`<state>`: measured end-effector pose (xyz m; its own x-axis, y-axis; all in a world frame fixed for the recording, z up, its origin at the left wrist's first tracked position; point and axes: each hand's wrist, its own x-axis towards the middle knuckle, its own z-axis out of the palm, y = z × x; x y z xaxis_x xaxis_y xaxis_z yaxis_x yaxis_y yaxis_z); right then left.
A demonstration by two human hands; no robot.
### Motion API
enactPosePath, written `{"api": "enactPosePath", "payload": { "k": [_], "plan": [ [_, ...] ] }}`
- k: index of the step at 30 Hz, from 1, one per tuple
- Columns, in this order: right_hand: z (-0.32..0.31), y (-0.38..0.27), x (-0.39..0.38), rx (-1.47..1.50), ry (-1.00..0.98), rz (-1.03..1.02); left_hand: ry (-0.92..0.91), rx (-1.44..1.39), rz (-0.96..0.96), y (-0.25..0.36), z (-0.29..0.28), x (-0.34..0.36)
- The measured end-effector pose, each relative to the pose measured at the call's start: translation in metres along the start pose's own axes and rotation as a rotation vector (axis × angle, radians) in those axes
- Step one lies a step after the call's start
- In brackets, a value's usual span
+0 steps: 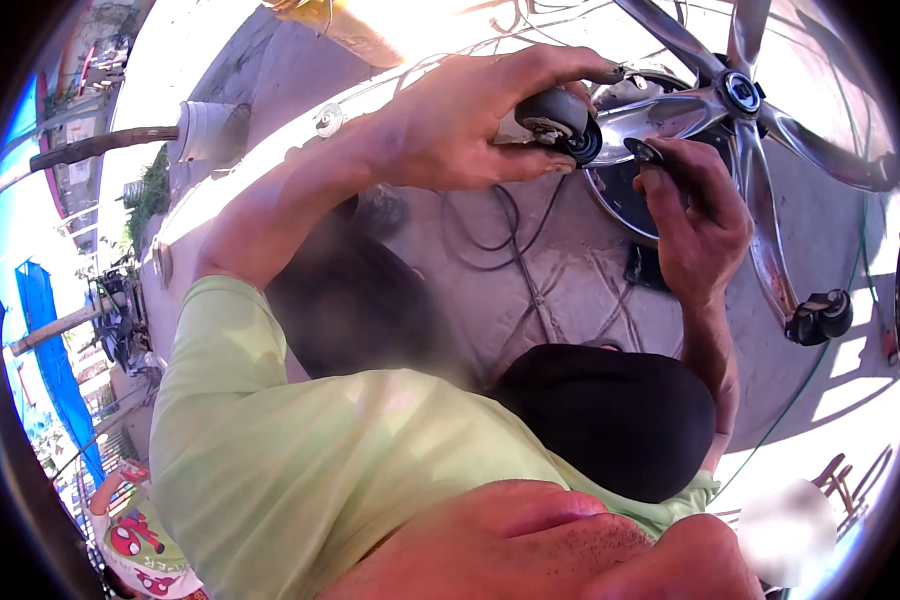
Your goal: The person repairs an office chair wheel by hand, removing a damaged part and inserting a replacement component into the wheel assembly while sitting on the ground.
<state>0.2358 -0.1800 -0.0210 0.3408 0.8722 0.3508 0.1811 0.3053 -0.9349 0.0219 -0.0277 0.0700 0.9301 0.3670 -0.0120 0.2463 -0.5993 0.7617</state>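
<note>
A five-legged chrome chair base (742, 92) lies in front of me, its hub facing up. My left hand (460, 110) is wrapped round a dark caster wheel (555, 112) by the end of the leg that points toward me. Whether the caster is fixed to that leg, I cannot tell. Between the thumb and fingers of my right hand (705, 215) is a small dark round disc (643, 150) with a shiny centre, held just right of the caster and apart from it. Another black twin-wheel caster (820, 317) is on the leg at the right.
Below the base lies a round dark-rimmed piece (620, 205). Black cables (518, 245) run over the concrete floor, and a small dark box-like thing (647, 267) lies by my right wrist. A thin green line (782, 418) crosses at right. A person in a printed shirt (135, 535) is at lower left.
</note>
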Motion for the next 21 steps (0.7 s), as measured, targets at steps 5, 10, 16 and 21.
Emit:
{"api": "enactPosePath", "payload": {
  "k": [5, 10, 16, 21],
  "plan": [
    [0.006, -0.014, 0.023, -0.341, -0.026, -0.437, 0.031, 0.070, 0.104, 0.002, 0.004, 0.003],
    [0.005, -0.014, 0.034, -0.482, -0.067, -0.664, 0.034, 0.025, 0.074, 0.001, 0.007, 0.005],
    [0.001, -0.013, 0.039, -0.577, -0.142, -0.769, 0.035, 0.049, 0.090, 0.003, 0.005, 0.005],
    [0.000, -0.012, 0.038, -0.605, -0.174, -0.784, 0.040, 0.026, 0.108, -0.002, 0.006, 0.005]
  ]
}}
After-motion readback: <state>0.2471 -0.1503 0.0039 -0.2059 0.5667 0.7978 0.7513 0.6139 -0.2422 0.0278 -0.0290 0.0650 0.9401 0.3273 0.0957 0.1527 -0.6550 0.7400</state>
